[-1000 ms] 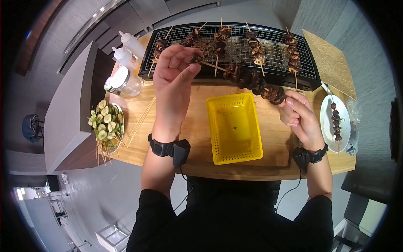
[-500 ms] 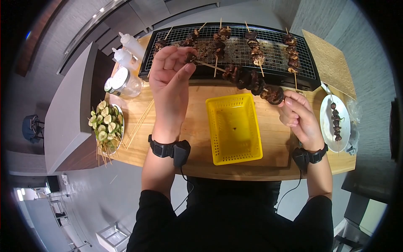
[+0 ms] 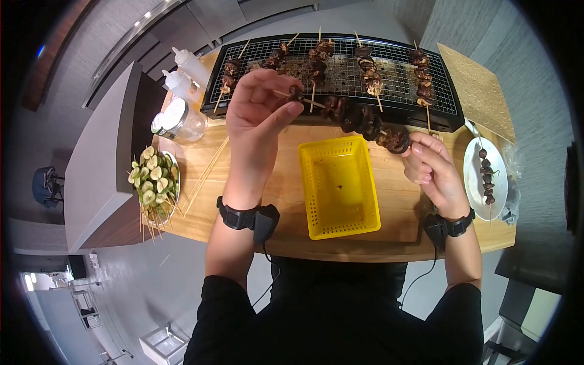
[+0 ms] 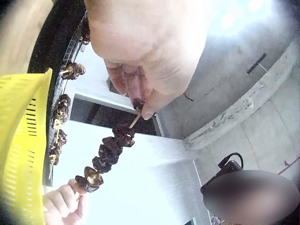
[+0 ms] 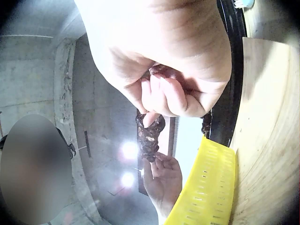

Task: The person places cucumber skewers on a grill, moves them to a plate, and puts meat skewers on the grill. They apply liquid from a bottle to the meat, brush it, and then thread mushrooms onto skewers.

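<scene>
Both hands hold a mushroom skewer [image 3: 365, 121] over the table, between the grill and the yellow basket [image 3: 309, 201]. The left hand [image 3: 255, 118] pinches one small dark mushroom piece [image 3: 295, 93] between thumb and fingers near the stick's left end. Past that piece, the thin tip of the stick shows. Bare stick separates it from several dark brown pieces bunched toward the right. The right hand [image 3: 437, 170] grips the stick's other end with curled fingers, right against the last piece. In the left wrist view, the skewer [image 4: 110, 152] slants between the two hands.
Behind the hands stands a black grill [image 3: 395, 118] with several mushroom skewers on its mesh. At left are sliced-cucumber skewers [image 3: 155, 176], loose sticks [image 3: 204, 176], a jar [image 3: 191, 125] and squeeze bottles [image 3: 191, 64]. A white plate [image 3: 474, 170] at right bears one thin skewer.
The left hand first drew slightly left, then moved right and a little down. The piece it pinches is now closer to the other pieces, and the stick's tip shows beyond it. The right hand stays put.
</scene>
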Action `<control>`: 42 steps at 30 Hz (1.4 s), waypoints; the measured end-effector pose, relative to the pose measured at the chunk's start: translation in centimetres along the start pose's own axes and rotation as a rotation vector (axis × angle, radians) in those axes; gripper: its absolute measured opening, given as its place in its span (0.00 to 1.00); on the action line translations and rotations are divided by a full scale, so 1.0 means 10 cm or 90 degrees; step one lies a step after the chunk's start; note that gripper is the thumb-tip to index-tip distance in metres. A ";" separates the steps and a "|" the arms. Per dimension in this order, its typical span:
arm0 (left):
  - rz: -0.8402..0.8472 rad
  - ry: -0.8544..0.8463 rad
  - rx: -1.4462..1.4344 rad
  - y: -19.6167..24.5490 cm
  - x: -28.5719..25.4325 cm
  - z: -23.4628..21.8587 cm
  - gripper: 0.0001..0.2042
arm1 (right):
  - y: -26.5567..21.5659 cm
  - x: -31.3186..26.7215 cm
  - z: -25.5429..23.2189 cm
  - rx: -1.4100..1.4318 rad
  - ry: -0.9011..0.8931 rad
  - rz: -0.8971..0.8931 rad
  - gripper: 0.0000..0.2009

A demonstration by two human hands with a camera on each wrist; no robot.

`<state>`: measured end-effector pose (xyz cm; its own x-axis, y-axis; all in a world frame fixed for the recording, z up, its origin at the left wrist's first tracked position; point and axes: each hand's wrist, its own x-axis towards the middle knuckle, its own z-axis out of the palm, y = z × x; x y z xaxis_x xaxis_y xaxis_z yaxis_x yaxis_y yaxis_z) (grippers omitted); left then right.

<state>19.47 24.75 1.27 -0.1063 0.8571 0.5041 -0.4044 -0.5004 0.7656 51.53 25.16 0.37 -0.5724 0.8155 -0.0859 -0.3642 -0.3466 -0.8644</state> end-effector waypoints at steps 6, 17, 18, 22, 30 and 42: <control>-0.016 -0.003 0.038 0.00 -0.01 0.02 0.25 | 0.01 0.00 -0.02 0.001 -0.009 -0.002 0.09; -0.022 -0.026 0.081 -0.01 -0.05 0.11 0.25 | 0.01 0.00 -0.02 0.006 -0.013 0.005 0.09; -0.023 -0.024 0.083 -0.01 -0.05 0.11 0.25 | 0.01 0.00 -0.02 0.005 -0.013 0.004 0.10; -0.017 -0.042 0.080 0.00 -0.03 0.08 0.23 | 0.01 -0.01 -0.02 0.008 -0.008 0.004 0.10; -0.035 -0.018 0.098 0.02 -0.05 0.13 0.22 | 0.01 -0.01 0.00 -0.004 0.003 0.005 0.09; -0.055 -0.032 0.069 -0.02 -0.04 0.14 0.20 | 0.02 0.01 -0.01 -0.200 -0.042 0.045 0.07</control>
<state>20.84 24.33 1.47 -0.0289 0.8915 0.4520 -0.3099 -0.4379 0.8439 51.45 25.20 0.12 -0.6381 0.7594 -0.1274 -0.0838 -0.2329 -0.9689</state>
